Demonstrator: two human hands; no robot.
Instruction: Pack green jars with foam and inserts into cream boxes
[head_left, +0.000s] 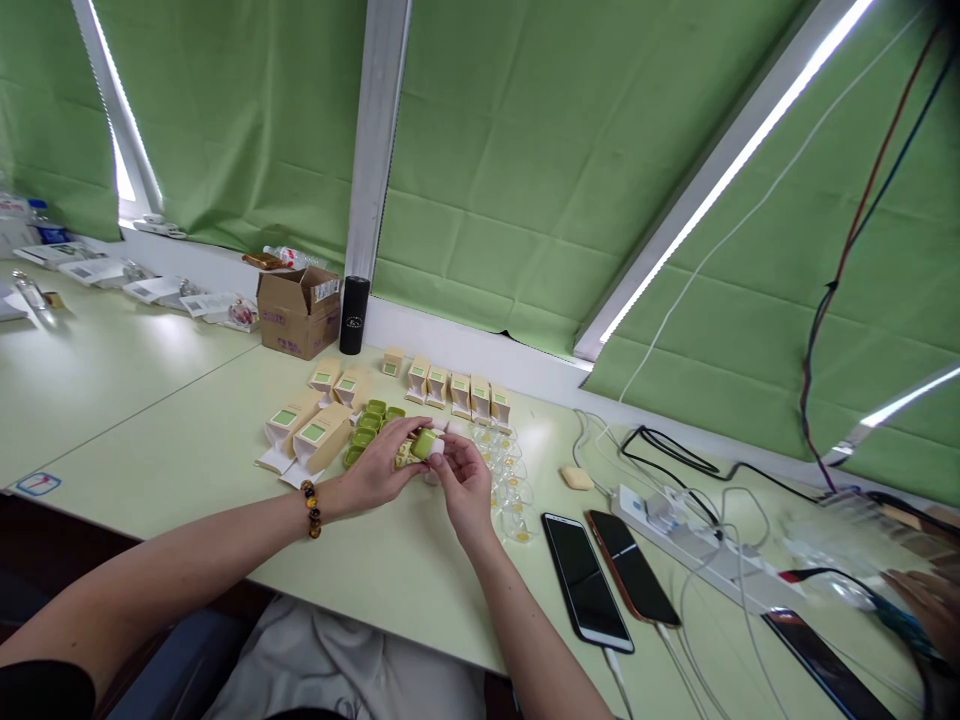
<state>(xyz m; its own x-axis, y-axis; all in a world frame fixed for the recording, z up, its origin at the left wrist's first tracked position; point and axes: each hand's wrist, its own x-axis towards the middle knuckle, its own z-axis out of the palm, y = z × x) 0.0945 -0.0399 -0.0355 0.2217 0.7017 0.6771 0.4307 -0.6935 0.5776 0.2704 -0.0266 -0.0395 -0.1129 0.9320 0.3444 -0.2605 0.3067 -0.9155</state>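
A small green-and-white container point(424, 444) is held between my two hands above the table. My left hand point(379, 465) is closed around its green side, and my right hand point(465, 485) pinches the white end; their fingers hide part of it. Just beyond my left hand stand rows of green square pieces point(364, 437), some covered by that hand. Several clear plastic pieces with yellowish spots point(514, 492) lie in rows to the right of my right hand. Pale yellow cartons with open flaps point(322, 432) lie left of the green pieces.
More small cartons point(459, 392) line the back edge. A cardboard box point(298, 315) and black cylinder point(354, 316) stand behind. Right of my hands lie two phones point(587, 580) point(632, 568), a power strip point(697, 545) and tangled cables. Another person's hand point(926, 600) is at far right.
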